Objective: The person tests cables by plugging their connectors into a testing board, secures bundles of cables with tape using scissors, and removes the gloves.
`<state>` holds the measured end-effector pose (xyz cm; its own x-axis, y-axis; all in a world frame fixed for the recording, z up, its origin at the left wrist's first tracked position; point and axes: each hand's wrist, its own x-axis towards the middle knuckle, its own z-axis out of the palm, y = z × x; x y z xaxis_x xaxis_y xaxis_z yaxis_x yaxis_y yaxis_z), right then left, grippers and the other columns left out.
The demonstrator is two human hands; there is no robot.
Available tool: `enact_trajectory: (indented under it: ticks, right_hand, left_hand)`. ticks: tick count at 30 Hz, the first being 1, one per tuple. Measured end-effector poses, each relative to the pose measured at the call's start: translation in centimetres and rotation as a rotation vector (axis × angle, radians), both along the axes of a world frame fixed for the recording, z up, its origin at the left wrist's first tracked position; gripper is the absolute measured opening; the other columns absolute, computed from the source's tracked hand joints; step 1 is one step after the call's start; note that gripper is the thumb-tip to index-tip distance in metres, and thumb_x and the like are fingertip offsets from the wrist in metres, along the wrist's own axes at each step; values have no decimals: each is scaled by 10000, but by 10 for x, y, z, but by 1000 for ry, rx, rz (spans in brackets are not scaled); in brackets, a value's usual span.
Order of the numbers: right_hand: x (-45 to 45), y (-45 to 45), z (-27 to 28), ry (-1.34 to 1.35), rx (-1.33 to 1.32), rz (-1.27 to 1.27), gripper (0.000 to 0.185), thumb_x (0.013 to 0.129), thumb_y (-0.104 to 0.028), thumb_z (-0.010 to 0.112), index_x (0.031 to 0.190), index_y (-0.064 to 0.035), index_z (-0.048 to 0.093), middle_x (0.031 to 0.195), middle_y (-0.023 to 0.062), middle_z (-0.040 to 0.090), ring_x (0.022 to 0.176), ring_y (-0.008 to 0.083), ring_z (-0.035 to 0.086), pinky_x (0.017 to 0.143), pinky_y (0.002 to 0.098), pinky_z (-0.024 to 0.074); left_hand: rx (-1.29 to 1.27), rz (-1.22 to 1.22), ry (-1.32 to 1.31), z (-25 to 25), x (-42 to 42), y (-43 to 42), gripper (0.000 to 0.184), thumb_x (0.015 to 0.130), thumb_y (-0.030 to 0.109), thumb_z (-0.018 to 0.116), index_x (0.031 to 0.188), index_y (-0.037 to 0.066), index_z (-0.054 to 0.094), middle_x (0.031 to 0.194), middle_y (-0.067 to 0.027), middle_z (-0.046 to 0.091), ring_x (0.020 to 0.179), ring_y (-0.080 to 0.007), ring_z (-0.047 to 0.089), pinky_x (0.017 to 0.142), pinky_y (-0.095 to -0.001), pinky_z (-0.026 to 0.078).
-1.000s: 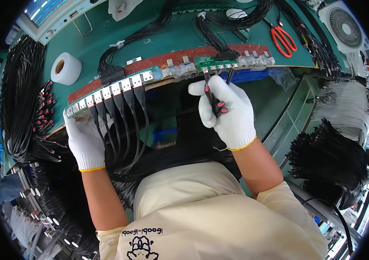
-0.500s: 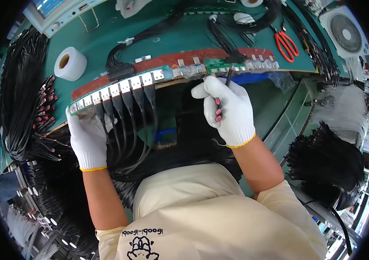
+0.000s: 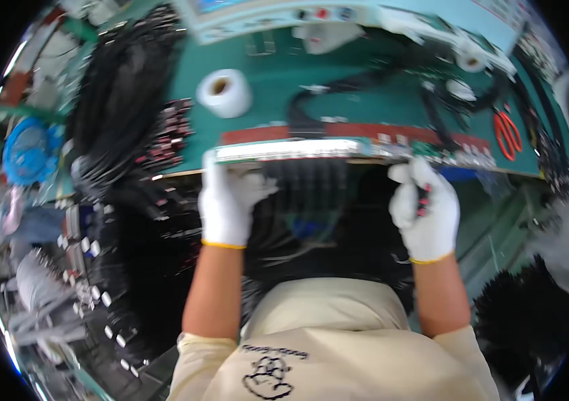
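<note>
My left hand (image 3: 225,204), in a white glove, is at the left end of a long strip of white connectors (image 3: 291,148). Its thumb points up against that end, and the other fingers stretch right below the bench edge. Several black cables (image 3: 311,184), blurred, hang from the strip. My right hand (image 3: 431,214), also gloved, is closed around a small black-and-red object (image 3: 423,200) whose kind I cannot make out. Its fingertips are just below a green circuit board (image 3: 425,148) on the right of the reddish-brown strip (image 3: 258,136).
On the green bench are a white roll (image 3: 224,93), orange-red handled cutters (image 3: 508,136) and black cable bundles (image 3: 124,100). Red-tipped cable ends (image 3: 167,134) lie left of my left hand. A pale machine (image 3: 278,23) stands at the back. More cables hang at lower right (image 3: 532,314).
The view has turned, so the bench now looks level and everything sits further right; the picture is blurred. The dark rod tip above my right hand no longer shows. Both hands stay by the strip.
</note>
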<state>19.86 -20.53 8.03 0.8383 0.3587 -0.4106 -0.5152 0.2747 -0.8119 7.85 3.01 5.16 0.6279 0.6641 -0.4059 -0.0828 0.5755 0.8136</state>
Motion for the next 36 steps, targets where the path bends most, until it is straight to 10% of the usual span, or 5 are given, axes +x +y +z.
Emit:
enact_trajectory:
  ticks: [4,15,36]
  right_hand:
    - [-7,-6,7,-66,56,83,559,982,-505,454,969,18,651,465,-40,386,344,61,316,352,207,239]
    - [-14,-9,-5,-48,4,-21,377,995,-283,471,843,41,587,423,10,367,309,95,283,321,239,226]
    - [-13,-17,-8,-79,-49,70,537,1017,-443,388,992,55,588,404,9,360,278,113,267,282,254,216]
  left_hand:
    - [-91,-29,-39,2,-4,6,568,940,553,478,1100,19,587,847,-128,640,654,-222,624,669,-348,545]
    - [-70,-32,-20,-15,-6,15,490,953,486,486,990,24,642,701,-56,632,672,-174,644,695,-317,546]
    - [190,-282,53,-5,-29,18,498,1000,422,419,990,-21,646,828,-92,658,743,-196,643,739,-313,521]
